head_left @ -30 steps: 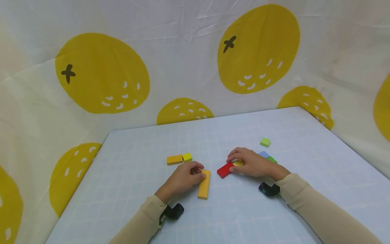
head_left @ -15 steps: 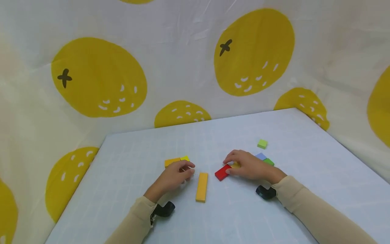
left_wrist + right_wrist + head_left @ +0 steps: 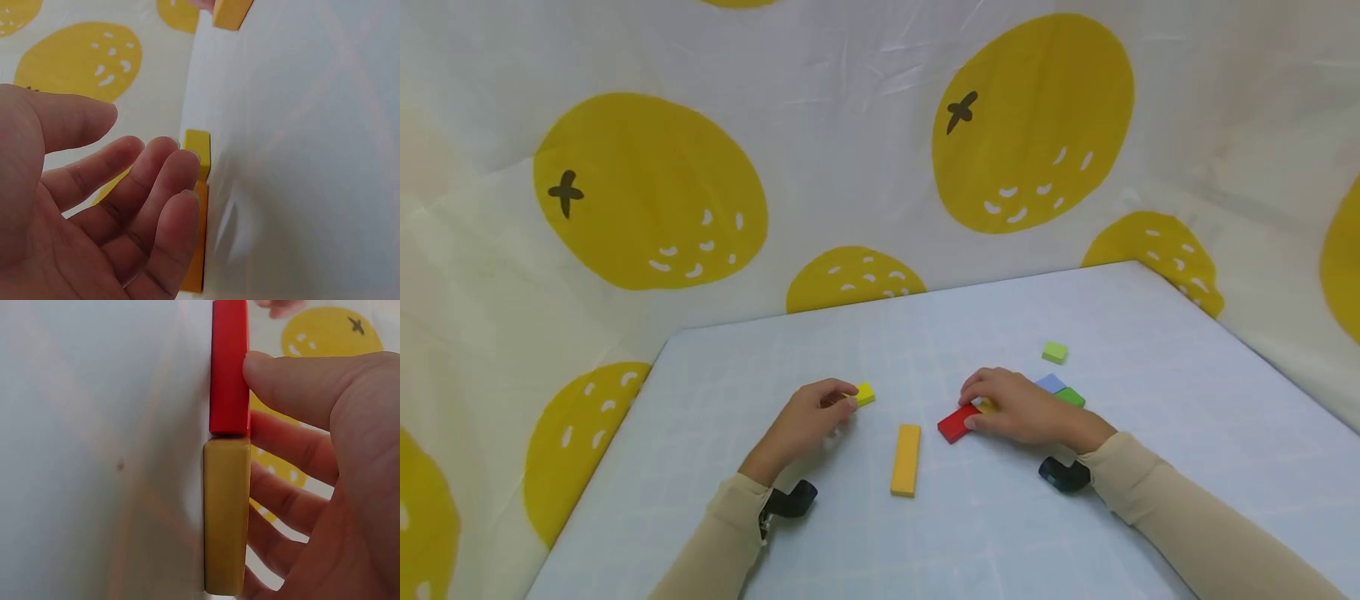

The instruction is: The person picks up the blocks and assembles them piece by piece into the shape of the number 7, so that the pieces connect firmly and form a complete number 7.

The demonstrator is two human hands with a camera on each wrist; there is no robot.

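My left hand (image 3: 805,417) hovers with loosely bent fingers beside a small yellow block (image 3: 867,395). In the left wrist view its palm holds nothing, and its fingertips partly cover that block and an orange block (image 3: 197,256), which is behind the hand in the head view. My right hand (image 3: 1022,406) grips a red block (image 3: 956,425) lying flat, thumb on its near edge, fingers reaching over to the far side. End to end with the red one lies a dull yellow block (image 3: 226,515), mostly under the hand. Between the hands is a long orange block (image 3: 906,460).
Beyond the right hand lie a blue block (image 3: 1050,383) and a green block (image 3: 1070,397), partly covered by it. A light green block (image 3: 1055,352) sits farther back. The pale table (image 3: 760,350) ends at a cloth wall printed with yellow fruit (image 3: 655,192).
My left hand has left the long orange block and moved left to the small yellow and orange blocks. The right hand stays at the red block.
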